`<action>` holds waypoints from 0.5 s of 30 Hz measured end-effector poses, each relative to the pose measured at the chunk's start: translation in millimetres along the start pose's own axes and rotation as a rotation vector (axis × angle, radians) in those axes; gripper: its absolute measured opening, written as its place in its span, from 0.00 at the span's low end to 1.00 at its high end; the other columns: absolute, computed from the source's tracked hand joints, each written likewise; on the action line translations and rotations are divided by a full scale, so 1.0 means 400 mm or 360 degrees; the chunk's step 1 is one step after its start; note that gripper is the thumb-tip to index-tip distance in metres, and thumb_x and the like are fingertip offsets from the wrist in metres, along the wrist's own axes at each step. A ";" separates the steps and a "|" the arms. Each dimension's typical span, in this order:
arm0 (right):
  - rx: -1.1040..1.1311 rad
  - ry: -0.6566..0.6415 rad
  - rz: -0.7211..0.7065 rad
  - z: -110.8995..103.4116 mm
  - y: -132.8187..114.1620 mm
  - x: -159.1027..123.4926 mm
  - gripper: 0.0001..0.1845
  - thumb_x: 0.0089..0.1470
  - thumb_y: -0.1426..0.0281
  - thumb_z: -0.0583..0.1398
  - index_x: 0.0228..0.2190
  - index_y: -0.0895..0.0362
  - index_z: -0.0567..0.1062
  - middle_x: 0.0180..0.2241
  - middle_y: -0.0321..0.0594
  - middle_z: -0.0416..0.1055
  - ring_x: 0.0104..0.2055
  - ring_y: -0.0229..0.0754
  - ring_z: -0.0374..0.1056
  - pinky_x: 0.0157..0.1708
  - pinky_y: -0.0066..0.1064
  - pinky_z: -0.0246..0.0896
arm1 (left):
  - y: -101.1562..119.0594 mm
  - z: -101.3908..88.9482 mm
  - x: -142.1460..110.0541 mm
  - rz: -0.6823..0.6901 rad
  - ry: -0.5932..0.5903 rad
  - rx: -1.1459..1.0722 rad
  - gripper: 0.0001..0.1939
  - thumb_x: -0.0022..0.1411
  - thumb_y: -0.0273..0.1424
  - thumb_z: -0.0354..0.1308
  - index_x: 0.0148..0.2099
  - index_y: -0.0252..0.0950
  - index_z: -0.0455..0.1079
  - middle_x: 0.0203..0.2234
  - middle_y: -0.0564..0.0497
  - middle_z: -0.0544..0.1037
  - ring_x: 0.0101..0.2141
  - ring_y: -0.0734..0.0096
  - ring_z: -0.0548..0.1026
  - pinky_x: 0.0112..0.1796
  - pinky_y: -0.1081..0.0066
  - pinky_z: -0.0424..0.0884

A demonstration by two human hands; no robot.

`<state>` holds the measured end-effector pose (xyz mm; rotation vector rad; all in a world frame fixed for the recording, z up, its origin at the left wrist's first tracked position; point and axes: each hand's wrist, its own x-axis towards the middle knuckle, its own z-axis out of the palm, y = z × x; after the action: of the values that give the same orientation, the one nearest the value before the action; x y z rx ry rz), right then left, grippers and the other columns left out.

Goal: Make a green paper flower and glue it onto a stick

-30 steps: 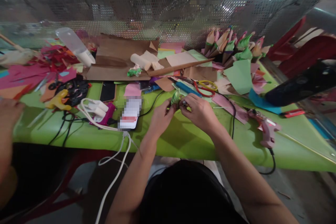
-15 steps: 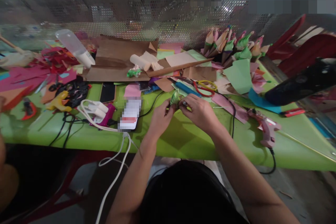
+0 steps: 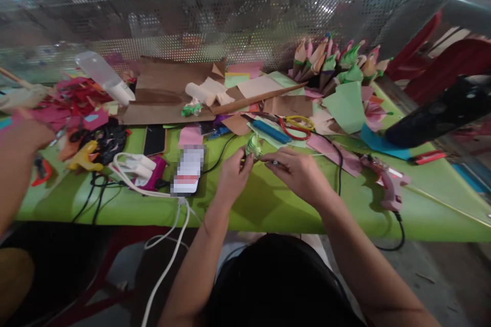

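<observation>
My left hand (image 3: 232,176) is closed on a small green rolled paper piece (image 3: 253,145), held just above the green table (image 3: 268,204). My right hand (image 3: 297,171) pinches a thin stick-like thing (image 3: 273,162) that meets the green piece; I cannot make out what it is. Both hands work close together near the table's middle.
A pink glue gun (image 3: 387,184) lies right of my hands. Red-and-yellow scissors (image 3: 297,125), a blue tool (image 3: 271,131) and paper sheets lie behind. Paper flower cones (image 3: 337,64) stand at back right. A phone (image 3: 155,139), white cables (image 3: 134,166) and another person's arm (image 3: 19,163) are at left.
My right hand has drawn slightly right and down from the green piece. The other person's arm has come back into view at the left. The view shifted a little.
</observation>
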<state>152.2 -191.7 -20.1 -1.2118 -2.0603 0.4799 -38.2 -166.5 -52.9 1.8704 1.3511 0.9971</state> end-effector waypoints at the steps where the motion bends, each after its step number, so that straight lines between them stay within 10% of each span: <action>1: -0.0028 -0.0018 0.0021 0.006 0.004 -0.001 0.13 0.62 0.75 0.59 0.43 0.52 0.82 0.37 0.41 0.80 0.36 0.42 0.76 0.37 0.29 0.66 | 0.001 0.000 -0.001 0.0008 0.0005 0.0023 0.16 0.72 0.41 0.49 0.45 0.36 0.72 0.26 0.52 0.75 0.25 0.73 0.70 0.28 0.74 0.63; 8: -0.0148 -0.0001 0.0078 0.027 0.015 -0.003 0.14 0.63 0.73 0.58 0.46 0.52 0.81 0.39 0.42 0.80 0.37 0.44 0.76 0.35 0.31 0.65 | 0.001 -0.003 -0.004 0.0071 0.0014 0.0093 0.15 0.72 0.39 0.50 0.48 0.36 0.72 0.33 0.47 0.80 0.33 0.67 0.78 0.34 0.71 0.70; 15: -0.0500 0.0443 0.0118 -0.026 0.006 -0.004 0.15 0.68 0.63 0.53 0.42 0.53 0.79 0.39 0.45 0.76 0.40 0.48 0.73 0.38 0.35 0.64 | -0.010 -0.007 0.001 0.0120 0.0129 0.0176 0.14 0.72 0.38 0.50 0.48 0.36 0.71 0.36 0.44 0.82 0.36 0.62 0.80 0.39 0.66 0.74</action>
<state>161.8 -192.2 -15.1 -1.4504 -1.9003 0.0130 -42.2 -164.8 -54.5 1.9952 1.4172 1.0658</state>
